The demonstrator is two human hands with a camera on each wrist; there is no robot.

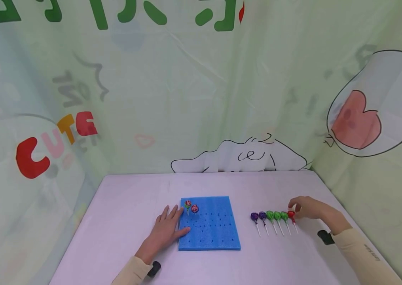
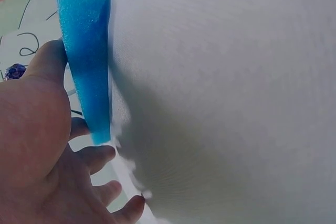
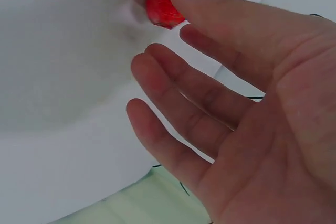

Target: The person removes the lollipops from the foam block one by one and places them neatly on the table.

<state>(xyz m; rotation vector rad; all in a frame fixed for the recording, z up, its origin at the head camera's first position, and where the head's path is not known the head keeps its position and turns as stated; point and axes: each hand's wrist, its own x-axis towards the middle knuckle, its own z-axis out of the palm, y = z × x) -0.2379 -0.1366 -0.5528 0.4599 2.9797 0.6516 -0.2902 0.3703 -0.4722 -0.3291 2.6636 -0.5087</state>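
My left hand (image 1: 165,227) lies at the left edge of a blue foam board (image 1: 215,233), fingers spread. Its thumb reaches over the board's top, and the board's side (image 2: 86,66) shows beside the hand in the left wrist view. Two lollipops with patterned red wrappers (image 1: 195,208) stand in the board's far left corner. My right hand (image 1: 306,208) is over a red lollipop (image 1: 291,215) at the right end of a row. In the right wrist view the thumb tip overlaps the red wrapper (image 3: 161,11), with the other fingers loosely bent and apart from it.
Left of the red lollipop lie green lollipops (image 1: 277,215) and two purple lollipops (image 1: 254,217), sticks toward me. Rows of small holes cover the board. The pale table (image 1: 144,190) has printed curtains (image 1: 201,99) behind and at its sides.
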